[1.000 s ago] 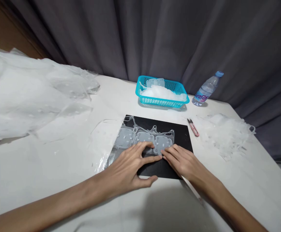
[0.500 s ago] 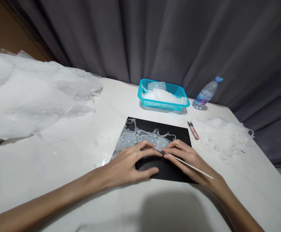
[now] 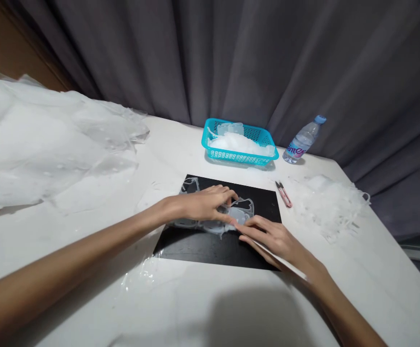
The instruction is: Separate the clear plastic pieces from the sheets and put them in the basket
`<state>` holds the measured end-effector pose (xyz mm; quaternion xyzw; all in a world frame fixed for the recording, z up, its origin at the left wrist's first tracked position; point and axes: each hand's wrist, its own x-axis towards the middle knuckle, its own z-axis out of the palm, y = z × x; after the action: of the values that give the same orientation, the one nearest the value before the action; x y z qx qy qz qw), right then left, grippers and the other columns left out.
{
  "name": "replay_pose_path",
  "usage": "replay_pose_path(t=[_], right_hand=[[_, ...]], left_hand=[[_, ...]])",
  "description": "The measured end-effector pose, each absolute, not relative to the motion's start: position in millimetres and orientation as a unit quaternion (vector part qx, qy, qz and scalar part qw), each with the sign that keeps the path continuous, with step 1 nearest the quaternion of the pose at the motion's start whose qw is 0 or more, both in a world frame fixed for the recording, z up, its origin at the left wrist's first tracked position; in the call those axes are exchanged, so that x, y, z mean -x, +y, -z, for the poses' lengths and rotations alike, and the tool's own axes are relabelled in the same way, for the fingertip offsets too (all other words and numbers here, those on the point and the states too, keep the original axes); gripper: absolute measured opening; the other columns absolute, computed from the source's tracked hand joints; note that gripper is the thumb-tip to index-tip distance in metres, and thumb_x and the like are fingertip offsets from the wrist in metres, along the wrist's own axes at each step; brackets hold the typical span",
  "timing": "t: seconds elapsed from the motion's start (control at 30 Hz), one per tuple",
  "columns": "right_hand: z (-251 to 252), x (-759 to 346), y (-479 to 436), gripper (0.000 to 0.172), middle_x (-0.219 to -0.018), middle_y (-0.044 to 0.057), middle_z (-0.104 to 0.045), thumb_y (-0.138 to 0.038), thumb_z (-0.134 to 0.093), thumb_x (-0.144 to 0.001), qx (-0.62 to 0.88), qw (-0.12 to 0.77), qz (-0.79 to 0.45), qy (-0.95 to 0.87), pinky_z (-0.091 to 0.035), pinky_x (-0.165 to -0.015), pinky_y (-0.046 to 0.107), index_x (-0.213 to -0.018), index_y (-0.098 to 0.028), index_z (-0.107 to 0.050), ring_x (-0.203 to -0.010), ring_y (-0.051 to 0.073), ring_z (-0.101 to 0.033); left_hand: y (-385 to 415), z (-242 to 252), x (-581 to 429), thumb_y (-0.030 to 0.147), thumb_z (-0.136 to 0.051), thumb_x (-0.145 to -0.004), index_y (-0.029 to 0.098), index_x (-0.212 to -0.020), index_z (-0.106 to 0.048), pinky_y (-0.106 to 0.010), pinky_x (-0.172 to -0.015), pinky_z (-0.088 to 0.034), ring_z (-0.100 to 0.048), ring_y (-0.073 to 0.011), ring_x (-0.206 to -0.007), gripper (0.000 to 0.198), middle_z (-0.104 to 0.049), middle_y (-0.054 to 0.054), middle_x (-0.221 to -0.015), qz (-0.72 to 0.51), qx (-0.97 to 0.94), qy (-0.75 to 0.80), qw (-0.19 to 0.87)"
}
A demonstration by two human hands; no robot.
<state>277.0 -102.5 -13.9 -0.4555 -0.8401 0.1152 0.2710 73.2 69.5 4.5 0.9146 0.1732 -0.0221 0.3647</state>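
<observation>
A translucent, rubbery-looking moulded sheet (image 3: 240, 215) with curly thin edging lies on a black mat (image 3: 202, 248). Over its middle rests my left hand (image 3: 208, 203), fingers bent and thumb pressing near the lower edge; it grips the sheet, though the exact contact is partly hidden. My right hand (image 3: 277, 241) is closed on a slim white stick-like tool (image 3: 285, 263), which runs back along the palm to the wrist. The fingertips of that hand meet the sheet's lower right edge beside my left thumb. The tool's tip is hidden there.
A turquoise basket (image 3: 240, 155) of translucent pieces stands behind the mat, beside a water bottle (image 3: 304, 140). Pink-handled snips (image 3: 284, 195) lie right of the mat, near a heap of clear scraps (image 3: 331, 207). Large translucent sheets (image 3: 50, 140) are piled at left.
My left hand has moved up from the mat's lower part onto the sheet. The sheet's curly upper edging has shifted and is partly covered. My right hand stays near the lower edge with the tool.
</observation>
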Motion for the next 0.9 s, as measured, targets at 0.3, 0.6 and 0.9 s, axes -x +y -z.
replay_pose_path(t=[0.3,0.6,0.9], right_hand=[[13.7,-291.6,-101.1,0.038,-0.118,0.008,-0.065,-0.033,-0.042,-0.112,0.579,0.392,-0.162,-0.696,-0.047,-0.107,0.044,-0.105,-0.027,-0.079,-0.119,0.024,-0.059],[21.6,-253.7,-97.9,0.023,-0.088,-0.001,-0.053,-0.047,-0.062,-0.101,0.622,0.432,-0.293,-0.583,-0.049,-0.072,0.031,-0.108,-0.025,-0.067,-0.077,0.017,-0.055],[25.1,-239.3,-95.4,0.025,-0.077,-0.001,-0.059,-0.046,-0.072,-0.096,0.603,0.514,-0.337,-0.508,-0.041,-0.071,0.03,-0.088,-0.023,-0.077,-0.072,0.015,-0.051]], left_hand=[[74.1,-2.5,-60.1,0.055,-0.063,-0.096,0.021,-0.1,-0.059,-0.034,-0.091,-0.039,-0.048,-0.0256,-0.106,0.034,-0.055,-0.004,-0.102,0.022,-0.894,0.179,0.409],[68.0,-11.2,-60.8,0.049,-0.061,-0.101,0.022,-0.1,-0.047,-0.026,-0.067,-0.045,-0.059,-0.0157,-0.077,0.031,-0.065,0.0,-0.09,-0.118,-0.749,0.202,0.62],[41.2,-17.5,-48.4,0.041,-0.091,-0.076,0.017,-0.1,-0.064,-0.021,-0.063,-0.051,-0.066,-0.0132,-0.068,0.044,-0.072,0.0,-0.083,-0.178,-0.636,0.284,0.695]])
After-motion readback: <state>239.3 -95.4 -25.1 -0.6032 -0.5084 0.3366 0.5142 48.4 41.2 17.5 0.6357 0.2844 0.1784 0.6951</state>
